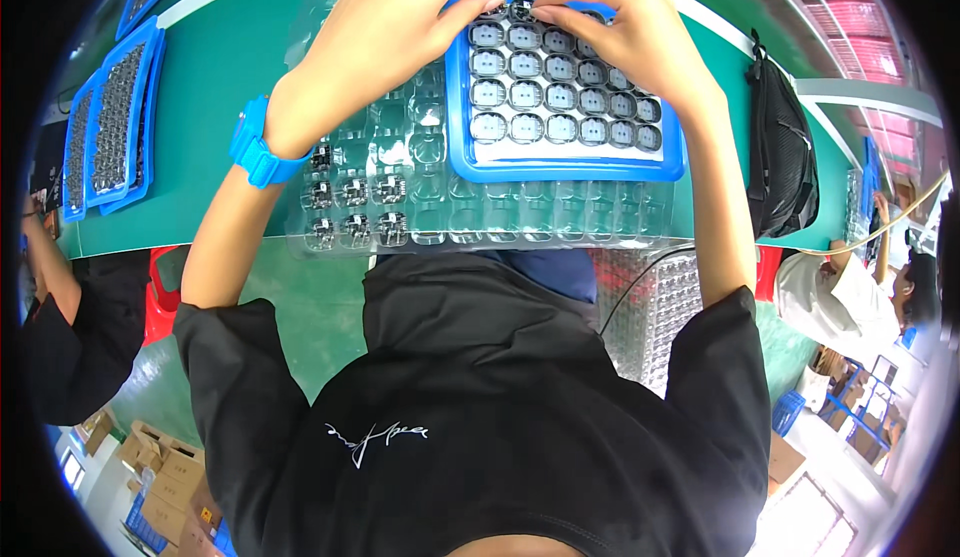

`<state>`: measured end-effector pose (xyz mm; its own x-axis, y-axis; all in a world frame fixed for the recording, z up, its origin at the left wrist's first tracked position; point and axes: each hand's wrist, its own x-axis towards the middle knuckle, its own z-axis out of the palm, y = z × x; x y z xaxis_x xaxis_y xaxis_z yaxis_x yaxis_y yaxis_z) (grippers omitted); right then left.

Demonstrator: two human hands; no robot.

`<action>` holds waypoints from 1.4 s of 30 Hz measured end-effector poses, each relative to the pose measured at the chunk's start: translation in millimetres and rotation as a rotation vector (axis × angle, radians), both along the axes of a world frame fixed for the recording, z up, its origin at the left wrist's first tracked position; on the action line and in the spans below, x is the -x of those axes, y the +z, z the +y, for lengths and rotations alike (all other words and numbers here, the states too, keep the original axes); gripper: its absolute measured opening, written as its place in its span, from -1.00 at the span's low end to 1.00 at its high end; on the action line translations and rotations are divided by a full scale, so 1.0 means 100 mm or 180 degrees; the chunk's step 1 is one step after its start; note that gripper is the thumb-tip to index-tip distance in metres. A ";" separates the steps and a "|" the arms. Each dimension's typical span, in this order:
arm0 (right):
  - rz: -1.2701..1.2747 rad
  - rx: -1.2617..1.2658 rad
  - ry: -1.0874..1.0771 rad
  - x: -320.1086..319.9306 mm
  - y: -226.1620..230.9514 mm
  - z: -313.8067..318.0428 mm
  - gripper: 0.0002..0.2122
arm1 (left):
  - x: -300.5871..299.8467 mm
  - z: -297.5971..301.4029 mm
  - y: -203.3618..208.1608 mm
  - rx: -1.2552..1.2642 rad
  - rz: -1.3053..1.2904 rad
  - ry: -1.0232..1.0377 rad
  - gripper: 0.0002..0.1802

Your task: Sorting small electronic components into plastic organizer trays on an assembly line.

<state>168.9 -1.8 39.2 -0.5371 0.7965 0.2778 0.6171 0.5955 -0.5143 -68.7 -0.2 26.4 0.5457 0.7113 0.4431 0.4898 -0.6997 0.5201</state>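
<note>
A blue tray [575,170] lies on the table with rows of small round clear-and-black parts [525,94] on a white sheet. At its far edge my left hand [425,2] bends over the farthest row, thumb and fingers curled together. From the other side my right hand [625,22] reaches to the same row, its fingers also curled in. A round part [521,10] shows between the two thumb tips. Whatever the fingers pinch is too small and covered to make out. Under the blue tray lies a clear plastic blister tray [428,192], with several small black-and-silver parts [355,192] in its near left pockets.
Blue trays [115,127] full of small parts overlap at the left of the green table [215,87]. A black bag [783,147] lies at the right edge. Co-workers sit on both sides. Below the table edge stand stacked clear trays [665,307].
</note>
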 end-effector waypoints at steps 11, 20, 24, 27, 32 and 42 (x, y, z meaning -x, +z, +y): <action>-0.0163 -0.0090 0.0265 -0.04 0.04 0.06 -0.88 | -0.05 0.09 -0.09 -0.0420 0.0671 -0.0100 -0.86; -0.0154 -0.0077 0.0301 -0.05 -0.09 0.08 -0.88 | -0.06 0.04 -0.06 -0.0507 0.1125 -0.0058 -0.87; -0.0302 -0.0250 0.0287 0.01 -0.12 0.05 -0.86 | -0.06 0.04 -0.11 -0.0674 0.1258 -0.0019 -0.86; -0.0381 -0.0629 0.0220 0.09 -0.05 -0.04 -0.86 | -0.03 0.04 -0.15 -0.1136 -0.0485 -0.0781 -0.89; 0.0127 -0.1095 0.0158 0.45 -0.06 -0.62 -0.85 | 0.57 -0.41 -0.03 -0.1176 0.0519 0.0110 -0.88; -0.0362 -0.0744 0.0474 1.10 -0.49 -1.13 -0.83 | 0.99 -1.32 -0.14 0.1025 0.0520 0.0496 -0.75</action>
